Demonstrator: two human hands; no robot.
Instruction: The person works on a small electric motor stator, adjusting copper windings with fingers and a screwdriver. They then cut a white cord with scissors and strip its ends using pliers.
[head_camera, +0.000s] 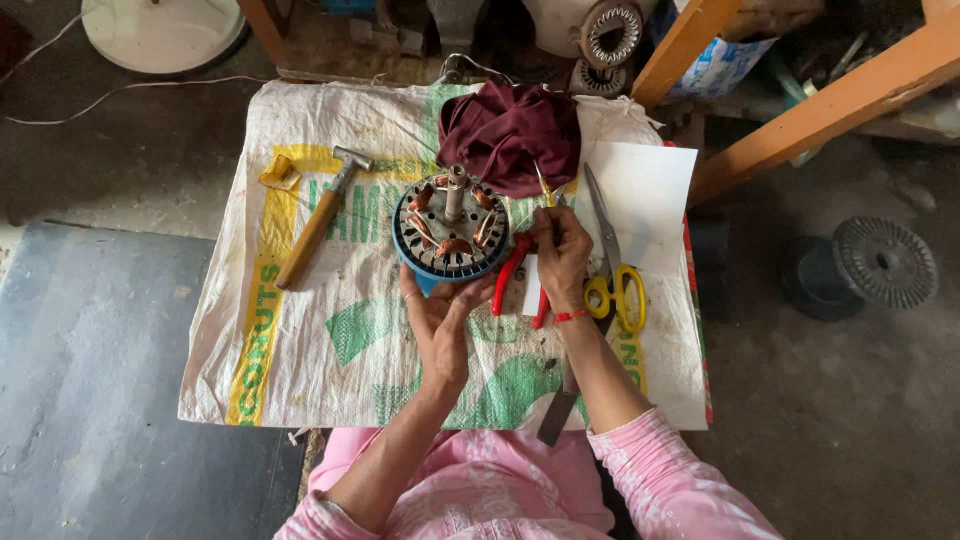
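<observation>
While the left hand (440, 325) steadies the stator (450, 230) on the sack (330, 330), the right hand's (560, 258) grip pinches a small tool (543, 187) — one slip could nick the copper windings.

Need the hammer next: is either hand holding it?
No, the hammer lies alone on the sack, left of the motor stator.

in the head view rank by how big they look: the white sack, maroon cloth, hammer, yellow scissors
1. white sack
2. maroon cloth
3. hammer and yellow scissors: they look similar in length, so I would not rank one above the other.
</observation>
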